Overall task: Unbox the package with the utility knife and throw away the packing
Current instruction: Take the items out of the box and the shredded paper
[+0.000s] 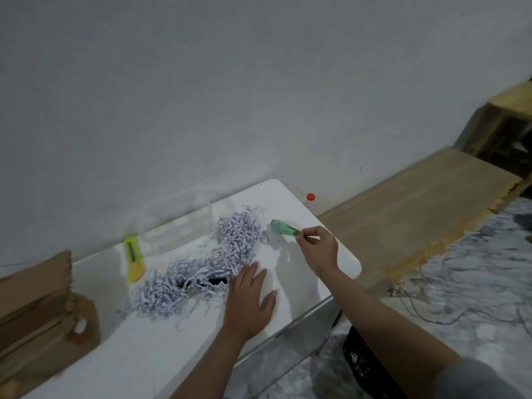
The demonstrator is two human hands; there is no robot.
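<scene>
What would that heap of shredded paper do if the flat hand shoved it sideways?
The shredded paper looks loose and light, so it would likely slide, shedding stray strips. It probably compresses rather than resists the left hand.

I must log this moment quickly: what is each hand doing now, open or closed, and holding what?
Left hand: open, flat on the table beside the shredded paper.
Right hand: closed on a small green brush.

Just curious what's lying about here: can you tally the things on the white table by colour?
Yellow: 1, the utility knife
Green: 1, the small brush-like item held in the right hand
Pale lilac: 1, the pile of shredded paper
Black: 1, an object half buried in the shreds
Brown: 1, the cardboard
Total: 5
</scene>
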